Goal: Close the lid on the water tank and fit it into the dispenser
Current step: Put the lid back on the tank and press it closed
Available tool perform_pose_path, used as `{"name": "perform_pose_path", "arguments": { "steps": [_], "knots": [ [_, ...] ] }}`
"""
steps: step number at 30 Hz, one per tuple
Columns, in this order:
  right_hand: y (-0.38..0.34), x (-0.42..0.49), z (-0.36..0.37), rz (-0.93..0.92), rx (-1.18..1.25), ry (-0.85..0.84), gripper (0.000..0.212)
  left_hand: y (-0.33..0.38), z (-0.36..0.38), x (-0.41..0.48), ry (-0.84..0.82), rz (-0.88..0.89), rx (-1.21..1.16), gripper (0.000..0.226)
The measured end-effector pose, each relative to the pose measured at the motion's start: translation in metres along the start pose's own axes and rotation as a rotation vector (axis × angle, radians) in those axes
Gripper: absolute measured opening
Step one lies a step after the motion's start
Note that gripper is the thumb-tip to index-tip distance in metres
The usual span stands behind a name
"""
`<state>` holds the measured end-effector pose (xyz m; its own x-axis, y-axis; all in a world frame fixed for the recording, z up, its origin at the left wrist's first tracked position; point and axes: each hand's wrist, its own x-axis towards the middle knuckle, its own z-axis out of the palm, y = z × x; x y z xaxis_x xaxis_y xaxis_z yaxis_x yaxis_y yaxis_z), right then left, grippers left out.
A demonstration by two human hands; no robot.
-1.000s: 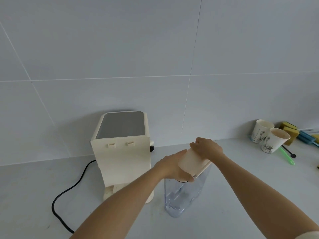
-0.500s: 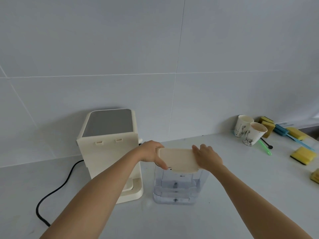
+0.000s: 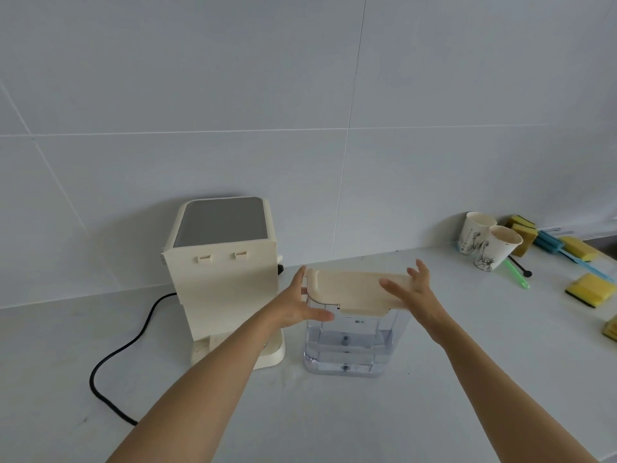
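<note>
The clear water tank [image 3: 354, 345], part full of water, stands on the white counter just right of the cream dispenser [image 3: 227, 285]. Its cream lid [image 3: 347, 289] lies flat across the top of the tank. My left hand [image 3: 293, 305] clasps the tank's left end just under the lid, thumb across the front and fingers behind. My right hand [image 3: 414, 292] rests against the lid's right end with fingers spread and the thumb lying on top. The dispenser's rear bay faces me with nothing in it.
A black power cord [image 3: 113, 355] loops over the counter left of the dispenser. Two paper cups [image 3: 494, 248], a green stick and a black stirrer stand at the back right. Yellow sponges [image 3: 591, 289] and blue brushes lie further right. A tiled wall runs behind.
The lid went from tilted in both hands to lying flat on the tank. The tank turned its broad side toward me. My right fingers have spread apart.
</note>
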<state>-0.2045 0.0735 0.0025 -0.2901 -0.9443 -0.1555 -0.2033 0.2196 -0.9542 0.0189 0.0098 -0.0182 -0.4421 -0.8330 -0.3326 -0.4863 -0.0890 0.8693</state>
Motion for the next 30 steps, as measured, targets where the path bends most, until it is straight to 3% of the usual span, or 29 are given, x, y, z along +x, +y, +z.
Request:
{"name": "perform_pose_path", "arguments": {
  "steps": [8,13,30],
  "knots": [
    [0.025,-0.008,-0.009,0.016,0.024,-0.11,0.118,-0.016,0.018,0.008,0.043,-0.002,0.04,0.096],
    [0.042,-0.012,-0.004,-0.015,0.017,-0.176,0.1,-0.015,0.024,0.01,0.085,-0.016,0.014,0.093],
    [0.044,-0.01,0.009,0.005,-0.074,-0.149,0.091,-0.018,0.019,0.001,0.13,0.072,0.002,0.089]
  ]
}}
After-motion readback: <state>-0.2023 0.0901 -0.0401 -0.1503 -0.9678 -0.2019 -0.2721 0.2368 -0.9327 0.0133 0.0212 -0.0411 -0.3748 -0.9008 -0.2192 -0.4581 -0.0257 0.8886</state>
